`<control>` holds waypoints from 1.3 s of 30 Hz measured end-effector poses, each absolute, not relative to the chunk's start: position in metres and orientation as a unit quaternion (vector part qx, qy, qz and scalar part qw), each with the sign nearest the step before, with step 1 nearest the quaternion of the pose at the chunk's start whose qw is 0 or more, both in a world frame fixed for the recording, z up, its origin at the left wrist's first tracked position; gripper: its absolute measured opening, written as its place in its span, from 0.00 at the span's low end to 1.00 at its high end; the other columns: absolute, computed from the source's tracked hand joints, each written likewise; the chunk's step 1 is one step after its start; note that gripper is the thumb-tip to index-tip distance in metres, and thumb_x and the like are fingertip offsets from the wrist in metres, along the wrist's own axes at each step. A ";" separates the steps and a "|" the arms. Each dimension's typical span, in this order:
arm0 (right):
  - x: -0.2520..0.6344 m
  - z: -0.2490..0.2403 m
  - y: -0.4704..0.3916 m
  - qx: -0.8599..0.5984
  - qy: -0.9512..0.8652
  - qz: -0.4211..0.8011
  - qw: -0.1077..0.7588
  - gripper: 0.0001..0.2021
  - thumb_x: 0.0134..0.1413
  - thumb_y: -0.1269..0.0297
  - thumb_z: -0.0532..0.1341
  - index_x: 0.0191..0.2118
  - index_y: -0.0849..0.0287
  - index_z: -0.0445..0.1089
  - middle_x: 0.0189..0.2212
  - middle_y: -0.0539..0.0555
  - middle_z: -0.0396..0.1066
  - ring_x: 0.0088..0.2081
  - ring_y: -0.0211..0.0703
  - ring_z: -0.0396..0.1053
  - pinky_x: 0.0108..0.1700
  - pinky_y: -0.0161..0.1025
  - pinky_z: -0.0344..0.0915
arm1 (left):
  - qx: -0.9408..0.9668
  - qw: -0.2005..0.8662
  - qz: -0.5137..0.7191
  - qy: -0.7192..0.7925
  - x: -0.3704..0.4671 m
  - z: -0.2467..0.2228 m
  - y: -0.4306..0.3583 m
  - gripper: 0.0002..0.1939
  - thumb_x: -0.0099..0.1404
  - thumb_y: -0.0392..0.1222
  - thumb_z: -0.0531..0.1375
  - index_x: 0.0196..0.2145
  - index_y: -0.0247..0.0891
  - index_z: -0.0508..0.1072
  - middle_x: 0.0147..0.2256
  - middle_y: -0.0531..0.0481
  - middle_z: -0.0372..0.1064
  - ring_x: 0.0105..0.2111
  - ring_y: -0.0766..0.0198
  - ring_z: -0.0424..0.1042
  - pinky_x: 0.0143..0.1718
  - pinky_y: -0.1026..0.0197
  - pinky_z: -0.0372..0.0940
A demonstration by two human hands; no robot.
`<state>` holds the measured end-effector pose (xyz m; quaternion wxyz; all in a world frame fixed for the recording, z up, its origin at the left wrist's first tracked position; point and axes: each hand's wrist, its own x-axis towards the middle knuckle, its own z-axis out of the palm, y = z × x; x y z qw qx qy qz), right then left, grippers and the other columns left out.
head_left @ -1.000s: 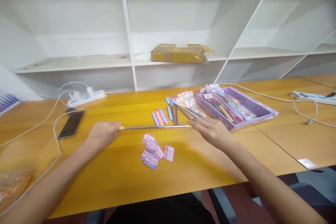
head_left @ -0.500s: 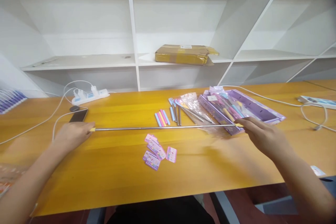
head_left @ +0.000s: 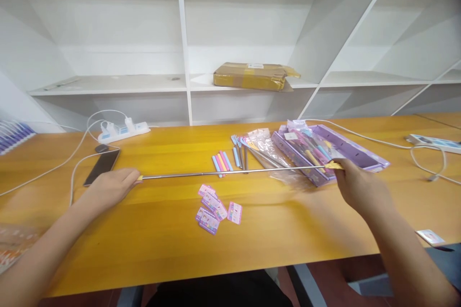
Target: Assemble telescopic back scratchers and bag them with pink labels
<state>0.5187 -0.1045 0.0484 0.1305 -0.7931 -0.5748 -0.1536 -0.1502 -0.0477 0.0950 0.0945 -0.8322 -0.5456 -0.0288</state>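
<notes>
A long, thin metal rod [head_left: 230,172] with yellow ends is stretched level above the table. My left hand [head_left: 114,186] is closed on its left end, and my right hand [head_left: 360,189] pinches the yellow piece at its right end. Behind the rod lie short pastel sticks [head_left: 222,162] and several metal rods with blue claw-like tips [head_left: 240,146]. Pink and purple cards [head_left: 212,206] are scattered in front of it. A purple box [head_left: 363,153] holding bagged coloured items [head_left: 311,144] sits beside my right hand.
A phone [head_left: 102,167] and a white power strip [head_left: 124,132] with cables are at the left. A taped cardboard box [head_left: 252,76] rests on the white shelf. Another power strip [head_left: 435,143] lies at the right, and a small card [head_left: 430,236] is near the front edge.
My left hand has shifted right, uncovering more of the phone. The rod's right end has risen slightly, and more of its yellow end shows by my right hand.
</notes>
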 end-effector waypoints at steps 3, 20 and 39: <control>0.504 0.060 -0.094 -0.808 -0.564 -0.133 0.104 0.19 0.70 0.60 0.51 0.57 0.61 0.71 0.36 0.68 0.79 0.29 0.56 0.74 0.31 0.44 0.56 | -0.854 0.102 0.003 -0.511 -0.146 0.096 -0.043 0.14 0.77 0.46 0.48 0.33 0.41 0.61 0.29 0.51 0.67 0.30 0.62 0.64 0.31 0.62 0.50; 0.251 0.066 -0.071 -0.568 -0.814 -0.120 0.010 0.11 0.66 0.78 0.50 0.44 0.64 0.68 0.30 0.61 0.75 0.28 0.47 0.75 0.27 0.37 0.50 | -0.901 0.086 0.001 -0.426 0.014 0.072 -0.050 0.18 0.81 0.48 0.44 0.42 0.38 0.69 0.33 0.44 0.76 0.29 0.57 0.76 0.26 0.62 0.58; 0.269 0.052 -0.069 -0.388 -0.908 -0.139 0.073 0.06 0.69 0.76 0.56 0.41 0.60 0.68 0.37 0.55 0.72 0.35 0.44 0.68 0.33 0.40 0.54 | -0.923 0.096 0.005 -0.371 0.012 0.055 -0.054 0.12 0.79 0.44 0.50 0.40 0.37 0.69 0.31 0.46 0.75 0.29 0.56 0.76 0.25 0.61 0.61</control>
